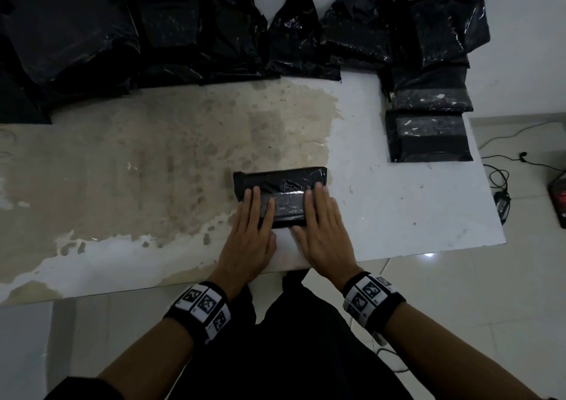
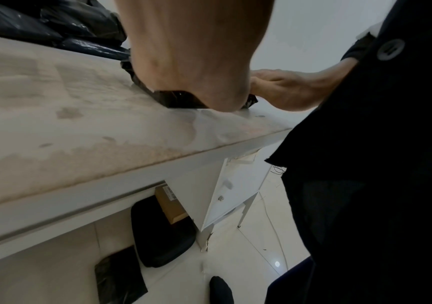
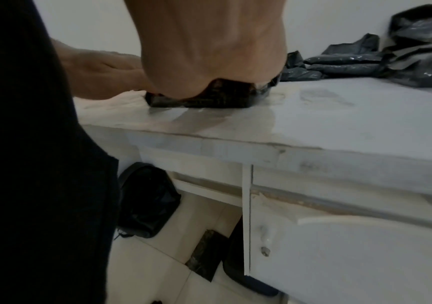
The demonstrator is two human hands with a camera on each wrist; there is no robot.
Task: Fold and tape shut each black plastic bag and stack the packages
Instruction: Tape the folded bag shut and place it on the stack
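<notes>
A folded black plastic package point(image 1: 281, 182) lies on the table near its front edge, with shiny clear tape across its top. My left hand point(image 1: 249, 231) lies flat on the package's left part, fingers straight. My right hand point(image 1: 321, 225) lies flat on its right part, fingers straight too. In the left wrist view the left hand point(image 2: 191, 61) covers most of the package point(image 2: 178, 100). In the right wrist view the right hand point(image 3: 209, 47) presses down on the package point(image 3: 222, 98). Two taped packages point(image 1: 428, 124) sit at the table's right edge.
Several unfolded black bags point(image 1: 183, 26) line the back of the worn white table point(image 1: 153, 170). More bags point(image 1: 444, 20) pile up at the back right. Cables point(image 1: 502, 182) lie on the tiled floor to the right. Dark items point(image 2: 163, 232) rest under the table.
</notes>
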